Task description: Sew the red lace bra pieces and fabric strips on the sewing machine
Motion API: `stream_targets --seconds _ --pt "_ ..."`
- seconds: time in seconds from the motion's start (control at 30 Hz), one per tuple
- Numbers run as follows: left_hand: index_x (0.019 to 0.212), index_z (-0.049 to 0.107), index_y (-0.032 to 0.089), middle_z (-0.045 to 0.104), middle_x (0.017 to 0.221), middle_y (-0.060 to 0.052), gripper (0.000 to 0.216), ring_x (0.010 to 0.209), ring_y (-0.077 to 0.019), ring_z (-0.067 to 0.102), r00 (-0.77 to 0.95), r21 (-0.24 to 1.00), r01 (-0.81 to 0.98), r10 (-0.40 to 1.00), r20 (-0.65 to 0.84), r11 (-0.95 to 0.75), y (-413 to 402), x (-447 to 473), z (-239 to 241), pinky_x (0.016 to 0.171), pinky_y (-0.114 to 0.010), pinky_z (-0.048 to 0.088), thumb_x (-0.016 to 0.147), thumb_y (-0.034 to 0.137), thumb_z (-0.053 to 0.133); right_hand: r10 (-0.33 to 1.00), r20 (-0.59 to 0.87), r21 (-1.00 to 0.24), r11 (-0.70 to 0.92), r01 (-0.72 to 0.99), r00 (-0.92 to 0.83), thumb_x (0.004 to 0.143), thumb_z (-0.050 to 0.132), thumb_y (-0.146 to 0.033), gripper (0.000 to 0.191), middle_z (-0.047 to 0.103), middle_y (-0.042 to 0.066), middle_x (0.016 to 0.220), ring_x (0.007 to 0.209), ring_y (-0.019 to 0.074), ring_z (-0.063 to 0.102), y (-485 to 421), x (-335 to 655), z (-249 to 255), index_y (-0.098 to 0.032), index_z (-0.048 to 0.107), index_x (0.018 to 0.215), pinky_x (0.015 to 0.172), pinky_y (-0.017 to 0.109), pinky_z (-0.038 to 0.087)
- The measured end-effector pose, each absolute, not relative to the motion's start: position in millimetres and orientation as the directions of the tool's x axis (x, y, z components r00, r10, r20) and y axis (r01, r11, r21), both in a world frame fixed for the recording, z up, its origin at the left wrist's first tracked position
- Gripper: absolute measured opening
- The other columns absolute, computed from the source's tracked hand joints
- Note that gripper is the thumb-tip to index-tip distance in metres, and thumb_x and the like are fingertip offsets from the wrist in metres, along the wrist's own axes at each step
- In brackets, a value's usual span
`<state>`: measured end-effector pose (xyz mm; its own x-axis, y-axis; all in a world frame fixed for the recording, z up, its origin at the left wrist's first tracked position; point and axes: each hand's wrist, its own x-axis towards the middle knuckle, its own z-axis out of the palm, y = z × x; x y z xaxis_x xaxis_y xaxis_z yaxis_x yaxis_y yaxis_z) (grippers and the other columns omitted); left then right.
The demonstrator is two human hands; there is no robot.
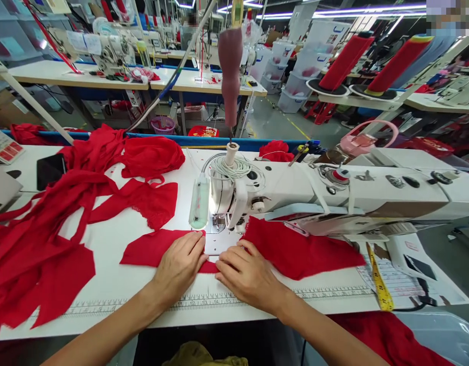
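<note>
My left hand (181,263) rests on a flat red fabric piece (145,248), its fingers together and gripping the cloth near the needle area. Just right of it, my right hand (250,277) has its fingers bent and closed on red cloth. A wider red fabric piece (305,252) spreads from those fingers to the right, beneath the arm of the white sewing machine (291,185). Between the hands a narrow strip of red cloth shows in front of the metal needle plate (218,246). Whether both pieces are joined I cannot tell.
Red cut pieces (47,218) heap at the left, beside a black phone (51,170). A printed ruler (196,303) runs along the table's front. At the right lie a yellow tape measure (379,279) and papers. Red thread cones (346,63) stand behind.
</note>
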<state>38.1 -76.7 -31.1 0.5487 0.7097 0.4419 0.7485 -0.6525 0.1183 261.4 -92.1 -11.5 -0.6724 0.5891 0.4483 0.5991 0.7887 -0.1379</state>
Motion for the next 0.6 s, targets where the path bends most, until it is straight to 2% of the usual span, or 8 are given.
stream_targets --seconds 0.07,0.17,0.4,0.6 --pt "0.131 0.056 0.008 0.065 0.129 -0.017 0.035 0.119 -0.0285 0.061 0.566 0.143 0.73 0.709 0.42 -0.668 -73.2 35.5 -38.6 0.096 -0.043 0.054 0.103 0.026 0.045 0.584 0.441 -0.142 0.795 0.59 -0.681 0.1 0.055 -0.026 0.015 0.067 0.002 0.084 0.083 0.016 0.057 -88.1 259.7 -16.6 -0.018 0.065 0.092 0.09 0.037 0.038" --pt "0.135 0.053 0.008 0.063 0.134 -0.017 0.038 0.123 -0.029 0.058 0.58 0.179 0.714 0.714 0.393 -0.677 -69.4 32.7 -44.2 0.098 -0.044 0.053 0.103 0.027 0.043 0.6 0.452 -0.167 0.784 0.598 -0.66 0.101 0.053 -0.026 0.02 0.066 0.002 0.082 0.08 0.0154 0.056 -83.1 264.6 -18.8 -0.017 0.065 0.089 0.087 0.036 0.038" --pt "0.132 0.057 0.012 0.065 0.127 -0.017 0.036 0.117 -0.0315 0.059 0.566 0.223 0.724 0.747 0.348 -0.653 -61.4 48.1 -42.1 0.093 -0.048 0.053 0.101 0.029 0.048 0.618 0.472 -0.143 0.757 0.637 -0.629 0.1 0.055 -0.026 0.021 0.065 0.001 0.078 0.076 0.0148 0.055 -79.3 269.6 -19.3 -0.019 0.065 0.083 0.089 0.036 0.039" --pt "0.134 0.057 0.012 0.063 0.122 -0.019 0.039 0.109 -0.0328 0.059 0.557 0.214 0.744 0.765 0.322 -0.633 -57.4 56.5 -44.4 0.087 -0.048 0.053 0.1 0.029 0.048 0.609 0.566 -0.12 0.728 0.675 -0.556 0.097 0.058 -0.021 0.022 0.063 -0.001 0.071 0.071 0.014 0.054 -77.1 272.8 -28.2 -0.019 0.061 0.075 0.09 0.038 0.041"
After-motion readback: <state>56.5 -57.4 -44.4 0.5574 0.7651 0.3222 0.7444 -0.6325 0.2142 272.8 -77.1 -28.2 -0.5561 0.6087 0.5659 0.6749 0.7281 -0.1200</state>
